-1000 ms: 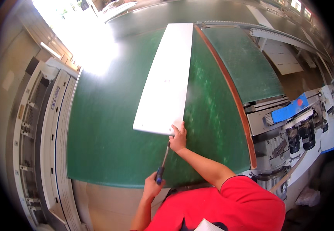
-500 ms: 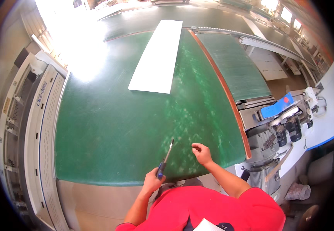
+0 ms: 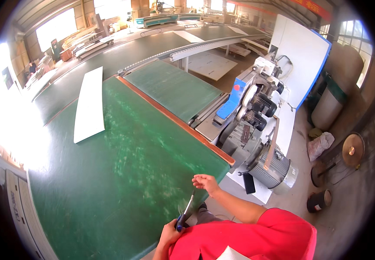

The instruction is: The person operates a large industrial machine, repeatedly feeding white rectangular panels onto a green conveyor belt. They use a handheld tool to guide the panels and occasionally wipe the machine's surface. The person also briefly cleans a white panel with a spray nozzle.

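Note:
My left hand [image 3: 168, 234] is closed around the dark blue handle of a slim hand tool [image 3: 188, 207]. The tool has a thin metal shaft and a dark tip that points up and away from me; its exact kind does not show. Over the near right part of the green conveyor belt [image 3: 75, 186], my right hand [image 3: 207, 183] has its fingers loosely stretched, with nothing seen in them. Its fingertips are just beyond the tool's tip. Farther off to the left, a long white board [image 3: 89, 106] lies flat on the belt.
A reddish-brown edge strip [image 3: 174, 119] bounds the belt on the right. Beyond it stand a short green belt [image 3: 172, 89] and a machine with motors [image 3: 274, 169] and a blue guard [image 3: 231, 102]. A dark phone-like object [image 3: 249, 183] lies near the machine's base.
My view has swung to the right, so the board and belt appear farther left and more machinery shows. The tool stays in my left hand; my right hand's fingers look more stretched.

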### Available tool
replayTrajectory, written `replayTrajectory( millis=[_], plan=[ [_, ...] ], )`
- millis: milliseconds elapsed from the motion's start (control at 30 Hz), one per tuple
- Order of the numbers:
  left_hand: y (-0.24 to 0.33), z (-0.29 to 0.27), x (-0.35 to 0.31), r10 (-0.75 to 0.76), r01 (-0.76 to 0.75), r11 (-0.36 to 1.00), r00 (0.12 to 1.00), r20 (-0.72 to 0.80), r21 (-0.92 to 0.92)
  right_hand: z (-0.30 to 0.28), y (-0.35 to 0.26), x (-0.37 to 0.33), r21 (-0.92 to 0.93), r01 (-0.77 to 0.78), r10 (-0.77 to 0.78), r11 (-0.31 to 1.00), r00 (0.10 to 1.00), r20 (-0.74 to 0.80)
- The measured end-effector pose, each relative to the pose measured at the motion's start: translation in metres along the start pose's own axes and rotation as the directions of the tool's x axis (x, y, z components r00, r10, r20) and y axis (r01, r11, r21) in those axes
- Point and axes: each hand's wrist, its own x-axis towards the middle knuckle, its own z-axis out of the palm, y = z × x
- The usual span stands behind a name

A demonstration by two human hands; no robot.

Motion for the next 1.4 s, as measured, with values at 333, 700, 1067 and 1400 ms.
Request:
replayTrajectory(
  millis=[333,700,1067,1400],
  plan=[
    [0.021,-0.002,-0.015,0.028,-0.035,0.998,0.992,0.124,0.052,-0.017,-0.015,0.007,-0.090,0.136,-0.142,0.987,0.988,-0.065],
    [-0.004,0.016,-0.020,-0.001,0.001,1.000,1.000,0.004,-0.012,0.011,0.007,0.009,-0.242,0.152,-0.120,0.958,0.982,0.143],
    [0.007,0.014,-0.023,0.049,-0.049,0.999,0.998,-0.030,-0.006,0.010,0.010,0.005,-0.233,0.182,-0.147,0.955,0.976,0.159],
    [0.003,0.015,-0.016,0.032,-0.032,0.999,0.999,0.019,0.039,0.000,0.004,-0.007,-0.210,0.202,-0.183,0.957,0.977,0.107]
  ],
)
